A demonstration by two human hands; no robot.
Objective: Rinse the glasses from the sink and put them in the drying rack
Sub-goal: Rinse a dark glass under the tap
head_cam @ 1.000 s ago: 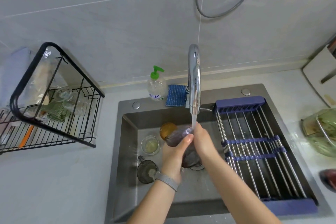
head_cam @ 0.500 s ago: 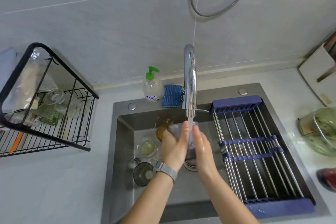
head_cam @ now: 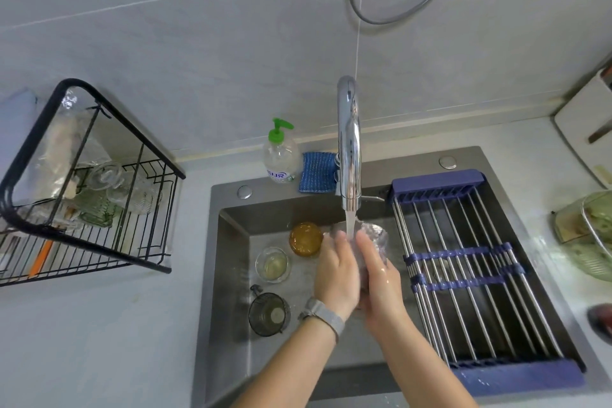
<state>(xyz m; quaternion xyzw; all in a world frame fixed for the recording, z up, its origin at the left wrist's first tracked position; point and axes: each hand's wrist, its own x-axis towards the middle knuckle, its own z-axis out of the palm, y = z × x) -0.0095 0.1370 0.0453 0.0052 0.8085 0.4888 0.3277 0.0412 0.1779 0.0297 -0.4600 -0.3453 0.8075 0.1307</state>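
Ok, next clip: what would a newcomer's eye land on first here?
Both hands, the left hand and the right hand, clasp a clear glass under the running faucet in the middle of the sink. To their left, an amber glass, a small clear glass and a dark mug wait in the basin. Far left on the counter stands the black drying rack, already holding glassware.

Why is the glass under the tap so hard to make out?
Head view: the clear glass sits behind running water and both hands, so its edges smear; the faucet throws bright glare; wide-angle distortion bends the black drying rack at the frame edge.
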